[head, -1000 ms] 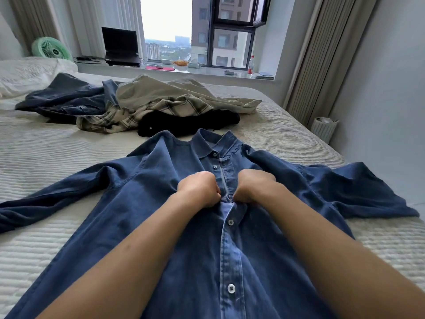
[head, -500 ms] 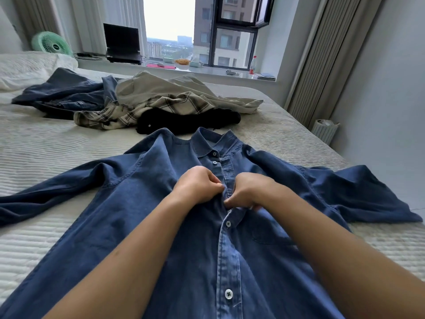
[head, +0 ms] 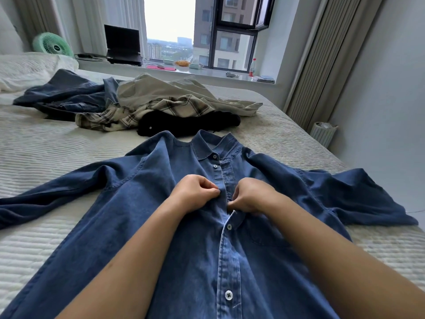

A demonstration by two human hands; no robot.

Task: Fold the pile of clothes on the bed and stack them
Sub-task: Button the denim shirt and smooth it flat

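left hand [head: 194, 194]: fingers curled, pinching placket edge | right hand [head: 249, 194]: fingers curled, pinching the facing edge, just beside left | denim shirt [head: 142, 203]: dark blue, white buttons, face-up on bed [head: 41, 153], sleeves spread outward, collar beyond fingers | pile of clothes [head: 147, 104]: beyond collar, unfolded: plaid, beige, black, blue

Shirt [head: 142, 226] under both hands: matt blue denim cloth with pale stitching and glossy plastic buttons [head: 228, 295]. Bedspread [head: 46, 153] either side of the hands: off-white quilted cloth, ribbed and rough. Beyond the hands: pile [head: 161, 104] of soft matt cloth, plaid, beige and black.
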